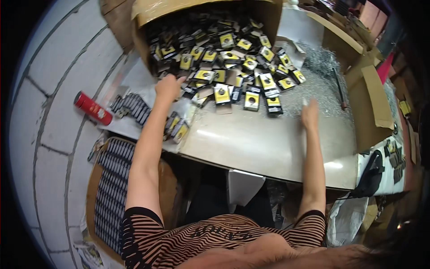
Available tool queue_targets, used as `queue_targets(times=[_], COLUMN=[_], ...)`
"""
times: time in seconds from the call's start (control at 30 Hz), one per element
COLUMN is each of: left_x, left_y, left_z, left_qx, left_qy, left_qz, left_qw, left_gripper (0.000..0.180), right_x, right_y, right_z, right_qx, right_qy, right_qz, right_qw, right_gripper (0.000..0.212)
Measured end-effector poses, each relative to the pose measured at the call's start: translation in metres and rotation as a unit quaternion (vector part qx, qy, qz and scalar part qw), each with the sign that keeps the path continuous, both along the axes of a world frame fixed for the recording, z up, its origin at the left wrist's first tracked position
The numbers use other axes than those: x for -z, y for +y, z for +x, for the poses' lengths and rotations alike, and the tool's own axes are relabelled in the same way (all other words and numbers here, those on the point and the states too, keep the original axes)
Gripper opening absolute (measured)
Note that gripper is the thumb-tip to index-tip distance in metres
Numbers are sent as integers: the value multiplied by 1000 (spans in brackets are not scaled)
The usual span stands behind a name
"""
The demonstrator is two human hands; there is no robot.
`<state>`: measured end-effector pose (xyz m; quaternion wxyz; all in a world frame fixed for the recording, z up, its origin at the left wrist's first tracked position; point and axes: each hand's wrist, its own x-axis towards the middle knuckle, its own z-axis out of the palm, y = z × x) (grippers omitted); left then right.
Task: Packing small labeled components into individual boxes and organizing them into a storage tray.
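My left hand [168,88] is at the left edge of a heap of small black-and-yellow boxes [222,93] spilling from a large tipped carton [188,6]. Its fingers are curled, and whatever they hold is hidden. A short row of dark boxes [136,107] stands beside the left forearm, with a few more yellow-faced ones [180,131] near the table's front-left edge. On the right, my right hand [309,115], slightly blurred, is over the metal tabletop [251,139] with fingers stretched out and nothing seen in them. Thin silvery metal pieces [319,63] lie loose beyond it.
A red cylindrical can [93,108] lies at left by the block wall. Below, an open carton [91,188] holds rows of packed boxes. An open cardboard carton [375,98] borders the right side, near a black object [371,174]. A dark rod [339,88] lies among the silvery pieces.
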<state>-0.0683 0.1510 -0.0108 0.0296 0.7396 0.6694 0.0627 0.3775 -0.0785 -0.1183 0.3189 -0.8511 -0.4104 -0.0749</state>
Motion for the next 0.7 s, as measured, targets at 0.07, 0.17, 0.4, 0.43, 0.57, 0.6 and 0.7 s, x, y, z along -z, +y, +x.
queue_targets(times=[0.07,0.17,0.4,0.43,0.57,0.6,0.7], left_x=[41,55,26,23,46,62,120], left_y=[37,52,-40,-88,-241,-265,-319], left_z=[-20,-12,-12,1,-8,-24,-59], left_qx=[-7,38,196,163,165,140,58], left_qy=[28,59,-629,-682,-748,-746,-696], left_qz=[-67,-98,-44,-81,-229,-266,-314], left_qw=[997,993,751,708,601,594,643], left_gripper=[60,56,22,18,33,35,27], right_x=[-14,6,8,0,-29,-23,-18], right_y=[21,5,-70,-69,-93,-102,-124], right_z=[-36,-71,-132,-152,-183,-173,-161], right_qx=[-115,-121,-219,-223,-307,-296,-225], right_qy=[-89,-150,-113,-88,120,123,135], right_qz=[-215,-202,-155,-138,-52,-17,27], right_qw=[966,960,957,961,943,947,965], right_gripper=[56,58,55,57,57,55,51])
